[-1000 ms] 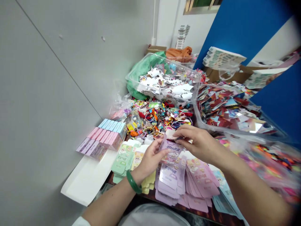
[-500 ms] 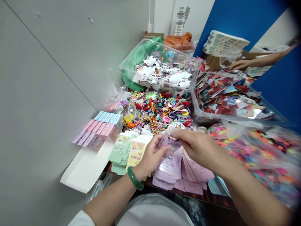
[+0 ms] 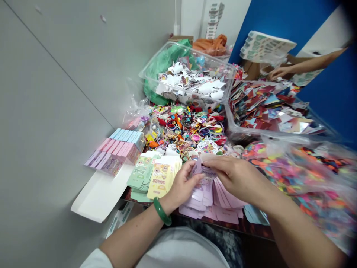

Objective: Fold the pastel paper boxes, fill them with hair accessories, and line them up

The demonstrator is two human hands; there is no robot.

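A small purple printed carton (image 3: 206, 171) is held up in front of me, its pale top end between both hands. My left hand (image 3: 184, 184), with a green bangle at the wrist, is closed round its left side, thumb across the front. Bent over the top end from the right, my right hand (image 3: 240, 175) has its fingers closed on the carton and partly hides it. Beneath the hands lie flat purple cartons (image 3: 192, 208) and fanned pink cartons (image 3: 227, 208). Yellow cartons (image 3: 161, 175) and green cartons (image 3: 141, 173) are stacked to the left.
Filled boxes (image 3: 117, 150) in purple, pink and blue stand on a white tray (image 3: 97, 197) at left. Small trinkets (image 3: 186, 130) are heaped behind my hands. Clear bins (image 3: 231, 80), bulging bags (image 3: 304, 175) and blue cartons (image 3: 255, 215) surround the right side. A co-worker's hand (image 3: 279, 72) reaches in.
My right hand's fingers have shifted slightly on the carton's top end, while both hands still hold it. The whole view has moved a little; the co-worker's hand has changed position slightly.
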